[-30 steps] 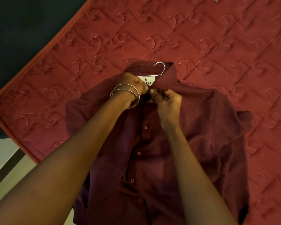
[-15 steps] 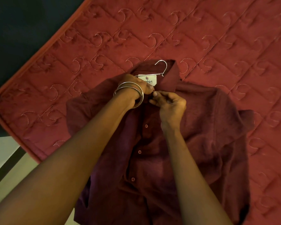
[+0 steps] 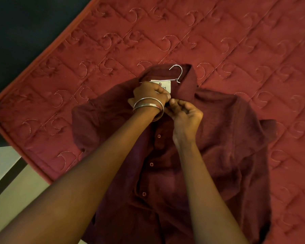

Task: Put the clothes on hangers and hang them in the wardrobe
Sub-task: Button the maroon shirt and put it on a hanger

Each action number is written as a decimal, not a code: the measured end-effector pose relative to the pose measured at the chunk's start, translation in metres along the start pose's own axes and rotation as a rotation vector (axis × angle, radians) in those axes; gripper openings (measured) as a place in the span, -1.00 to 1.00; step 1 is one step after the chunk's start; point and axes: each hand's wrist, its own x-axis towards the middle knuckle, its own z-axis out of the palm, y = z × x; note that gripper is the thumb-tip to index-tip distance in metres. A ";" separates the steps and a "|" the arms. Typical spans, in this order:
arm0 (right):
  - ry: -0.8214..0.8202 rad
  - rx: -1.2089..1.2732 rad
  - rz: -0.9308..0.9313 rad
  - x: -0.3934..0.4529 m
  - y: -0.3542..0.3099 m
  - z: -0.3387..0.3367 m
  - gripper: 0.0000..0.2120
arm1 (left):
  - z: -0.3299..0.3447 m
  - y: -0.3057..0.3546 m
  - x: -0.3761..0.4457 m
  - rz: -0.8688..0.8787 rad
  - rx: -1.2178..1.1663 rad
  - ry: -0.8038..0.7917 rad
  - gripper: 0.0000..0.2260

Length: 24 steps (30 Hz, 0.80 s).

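Arms outstretched, left hand point(image 3: 149, 93) and right hand point(image 3: 185, 114) both pinching maroon shirt point(image 3: 227, 138) placket at collar.

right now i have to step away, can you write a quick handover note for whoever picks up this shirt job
Left hand: pinches the shirt's neck opening just below the collar.
Right hand: pinches the facing edge; the two meet at the top button spot.
Maroon shirt: lies front up on the red quilted bedspread.
Wire hanger: already inside the shirt, its hook poking out of the collar.
Done: hanger inserted; the lower buttons look fastened.
Left: likely finish the top button, then lift by the hook and hang it. No wardrobe is in view.
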 end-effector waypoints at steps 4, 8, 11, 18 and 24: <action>-0.113 0.028 0.078 0.005 -0.005 -0.002 -0.87 | -0.008 -0.002 0.003 0.019 -0.038 -0.026 -0.86; -0.196 0.067 0.146 0.008 -0.011 -0.004 -0.88 | -0.007 -0.006 0.009 0.058 -0.061 -0.045 -0.85; -0.253 -0.007 0.134 0.009 -0.014 -0.008 -0.83 | -0.009 -0.007 0.014 0.043 -0.047 -0.132 -0.91; -0.175 -0.256 -0.024 0.008 -0.005 -0.007 -0.88 | -0.013 -0.005 0.018 0.066 0.004 -0.152 -0.79; -0.142 -0.326 -0.083 0.008 0.000 -0.001 -0.88 | -0.013 -0.009 0.007 0.187 -0.057 -0.229 -0.80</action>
